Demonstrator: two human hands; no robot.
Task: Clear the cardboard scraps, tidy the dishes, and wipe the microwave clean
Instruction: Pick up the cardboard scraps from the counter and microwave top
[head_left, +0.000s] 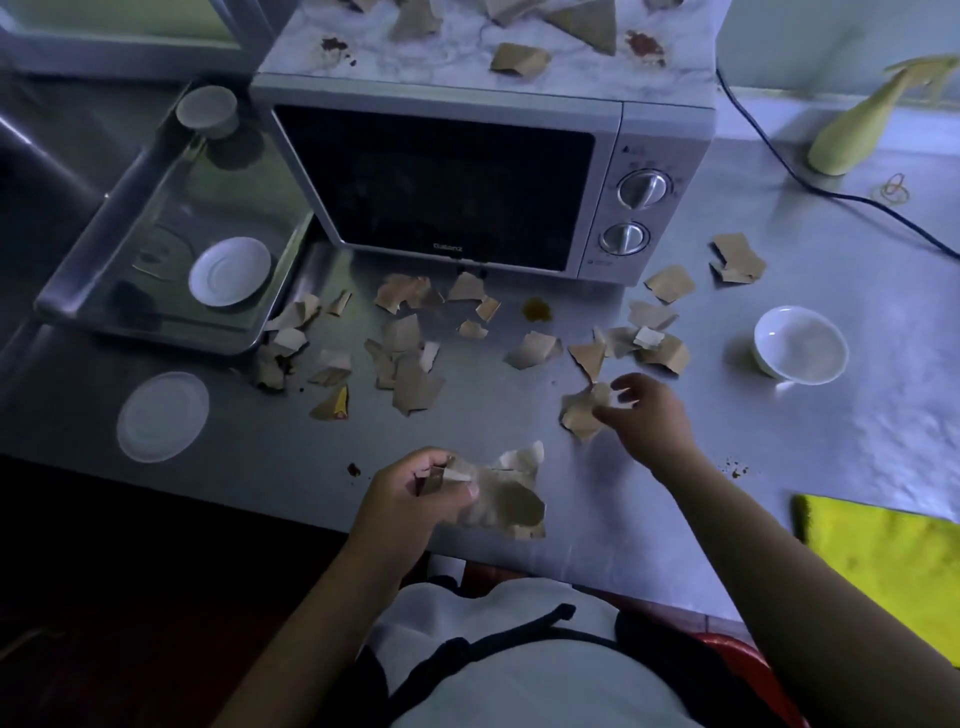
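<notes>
My left hand (415, 488) clutches a bunch of cardboard scraps (506, 501); my right hand (647, 415) pinches another scrap (582, 415) off the counter (519, 447).

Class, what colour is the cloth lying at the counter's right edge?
Bright yellow cloth, seen best in the head view.

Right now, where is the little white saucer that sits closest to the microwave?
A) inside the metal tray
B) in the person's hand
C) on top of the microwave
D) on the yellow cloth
A: the white saucer lies on the floor of the metal tray to the left of the microwave.
</notes>
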